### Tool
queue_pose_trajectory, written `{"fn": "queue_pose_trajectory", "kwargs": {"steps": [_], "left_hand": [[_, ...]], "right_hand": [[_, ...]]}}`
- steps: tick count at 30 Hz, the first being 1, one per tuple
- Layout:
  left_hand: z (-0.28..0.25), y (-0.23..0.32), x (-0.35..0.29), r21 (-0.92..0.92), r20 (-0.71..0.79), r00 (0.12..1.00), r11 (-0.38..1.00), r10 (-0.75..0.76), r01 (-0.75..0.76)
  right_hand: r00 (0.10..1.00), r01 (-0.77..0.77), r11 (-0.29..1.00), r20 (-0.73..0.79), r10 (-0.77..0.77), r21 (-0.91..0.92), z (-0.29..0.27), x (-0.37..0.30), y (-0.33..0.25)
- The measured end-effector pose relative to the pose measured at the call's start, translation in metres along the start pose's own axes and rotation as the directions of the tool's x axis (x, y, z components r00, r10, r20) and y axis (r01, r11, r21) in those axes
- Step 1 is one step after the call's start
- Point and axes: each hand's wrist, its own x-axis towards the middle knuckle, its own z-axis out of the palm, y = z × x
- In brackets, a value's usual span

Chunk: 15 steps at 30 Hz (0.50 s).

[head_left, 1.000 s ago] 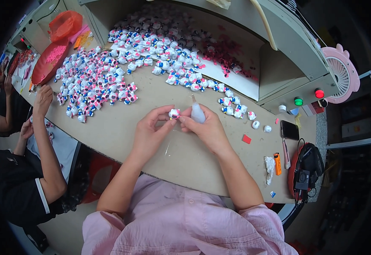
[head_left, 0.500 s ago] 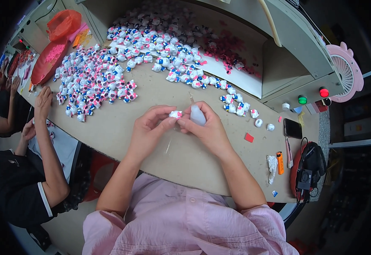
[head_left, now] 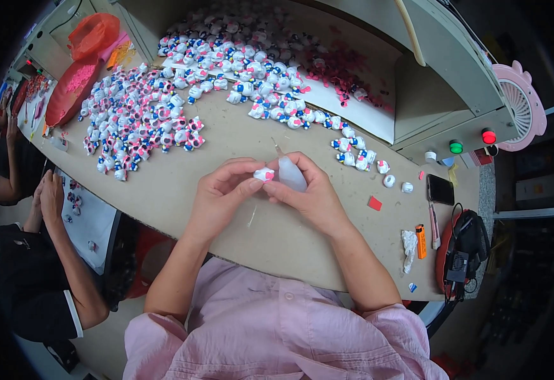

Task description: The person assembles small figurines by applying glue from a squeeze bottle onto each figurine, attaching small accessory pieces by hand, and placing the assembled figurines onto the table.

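Between the thumb and fingers of my left hand [head_left: 227, 185] is a small white figurine head [head_left: 264, 174] with a pink bow. My right hand [head_left: 312, 193] grips a translucent squeeze bottle [head_left: 291, 174] with a thin needle tip [head_left: 276, 145] pointing up and away from me. The right thumb and fingertips also come against the figurine head, so both hands meet at it. Both hands are closed, above the middle of the table. A large heap of white, pink and blue figurines [head_left: 141, 120] lies beyond my left hand.
More figurines [head_left: 251, 69] fill the open-fronted booth [head_left: 429, 114]. Several loose pieces [head_left: 388, 180] lie to the right, near a red square [head_left: 374, 203], a phone [head_left: 440, 189], an orange lighter [head_left: 421, 242] and a black-and-red pouch [head_left: 464, 247]. At left sits a co-worker [head_left: 36, 272].
The figurine head has turned in my fingers, showing more pink. The bottle's tip leans further left. The co-worker's raised hand has come down to the other hand.
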Motion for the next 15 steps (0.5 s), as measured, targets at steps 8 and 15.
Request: {"fn": "queue_pose_trajectory", "kwargs": {"steps": [8, 15], "left_hand": [[-0.002, 0.004, 0.001, -0.204, 0.046, 0.97, 0.948, -0.238, 0.243], [-0.007, 0.0, 0.0, -0.218, 0.091, 0.958, 0.933, -0.272, 0.285]], "right_hand": [[0.996, -0.072, 0.993, -0.039, 0.075, 0.091, 0.002, 0.001, 0.004], [0.997, -0.043, 0.999, -0.066, 0.045, 0.027, 0.004, 0.0, 0.006]]}}
